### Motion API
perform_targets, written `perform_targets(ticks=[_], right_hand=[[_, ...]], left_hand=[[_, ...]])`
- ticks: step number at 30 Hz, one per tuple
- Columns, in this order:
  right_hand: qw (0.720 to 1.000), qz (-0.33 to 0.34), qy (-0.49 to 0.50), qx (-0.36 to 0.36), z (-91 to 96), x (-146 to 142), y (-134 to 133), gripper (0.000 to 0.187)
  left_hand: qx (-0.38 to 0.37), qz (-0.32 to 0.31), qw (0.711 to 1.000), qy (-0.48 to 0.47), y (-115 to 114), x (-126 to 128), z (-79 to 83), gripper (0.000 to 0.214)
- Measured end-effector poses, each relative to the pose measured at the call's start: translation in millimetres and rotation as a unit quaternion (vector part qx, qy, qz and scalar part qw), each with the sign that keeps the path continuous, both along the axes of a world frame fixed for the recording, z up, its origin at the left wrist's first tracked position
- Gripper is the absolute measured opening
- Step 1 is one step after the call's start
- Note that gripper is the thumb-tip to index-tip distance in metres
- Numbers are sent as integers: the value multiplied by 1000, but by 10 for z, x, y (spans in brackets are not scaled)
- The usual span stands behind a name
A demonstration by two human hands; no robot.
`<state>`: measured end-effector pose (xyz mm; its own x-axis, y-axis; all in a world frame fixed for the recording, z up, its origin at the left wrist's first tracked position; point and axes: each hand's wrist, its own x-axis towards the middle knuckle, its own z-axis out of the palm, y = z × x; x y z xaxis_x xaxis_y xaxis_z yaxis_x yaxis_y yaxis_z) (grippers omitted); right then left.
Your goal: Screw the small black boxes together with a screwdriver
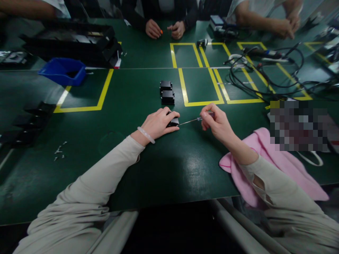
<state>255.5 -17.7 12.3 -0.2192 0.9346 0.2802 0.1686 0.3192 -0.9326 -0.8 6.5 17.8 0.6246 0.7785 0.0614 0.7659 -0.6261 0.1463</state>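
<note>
My left hand (160, 123) is closed around a small black box-shaped part (173, 122) and presses it to the green table, covering much of it. In my right hand (215, 121) is a screwdriver (194, 120), gripped by its handle and lying nearly level. The thin shaft points left, its tip at the right side of the held part; whether it sits in a screw I cannot tell. Just beyond my left hand, two similar black parts (167, 97) (166, 85) stand one behind the other.
Loose screws (58, 150) lie at the left, near black parts (29, 123). A blue bin (65, 70) and black trays (76, 42) stand farther back. Dark cables (265, 70) are at right, a pink cloth (265, 151) under my right forearm. Across the table are other people's hands (153, 29).
</note>
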Motion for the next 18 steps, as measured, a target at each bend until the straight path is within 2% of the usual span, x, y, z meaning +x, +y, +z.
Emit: perform_targets(ticks=[14, 18], right_hand=[[1000, 14, -12, 6, 6, 10, 2, 27], [1000, 15, 12, 7, 12, 4, -3, 25]], left_hand=[[5, 2, 1000, 3, 4, -4, -15, 46], [0, 5, 1000, 4, 3, -2, -6, 46]])
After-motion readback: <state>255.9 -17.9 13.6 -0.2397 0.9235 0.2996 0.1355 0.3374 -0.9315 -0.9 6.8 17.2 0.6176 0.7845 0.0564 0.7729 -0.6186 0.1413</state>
